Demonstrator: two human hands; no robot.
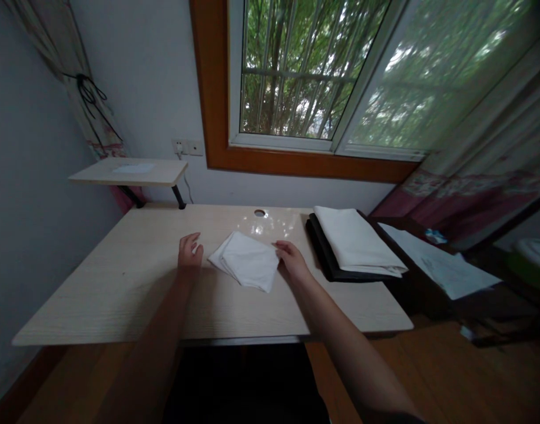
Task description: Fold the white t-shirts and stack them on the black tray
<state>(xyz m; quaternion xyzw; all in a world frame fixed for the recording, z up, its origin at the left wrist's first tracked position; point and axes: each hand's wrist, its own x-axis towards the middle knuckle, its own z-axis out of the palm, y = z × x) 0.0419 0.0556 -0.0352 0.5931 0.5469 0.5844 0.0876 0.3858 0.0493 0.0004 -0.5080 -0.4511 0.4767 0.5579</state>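
Note:
A folded white cloth [247, 262] lies on the light wood desk [132, 294], its layers slightly offset along the left side. My right hand [292, 260] is at the cloth's right corner, thumb and fingertips closed on its edge. To the left of the cloth, my left hand [191, 251] is held apart from it. Its fingers are curved and spread from the thumb, with nothing between them.
Right of the cloth, a folded white fabric [351, 238] rests on a folded black one [320, 250]. A small raised shelf [88, 172] stands at the back left. Papers [441, 265] lie on a dark surface beyond the desk's right edge. A window [305, 70] is behind.

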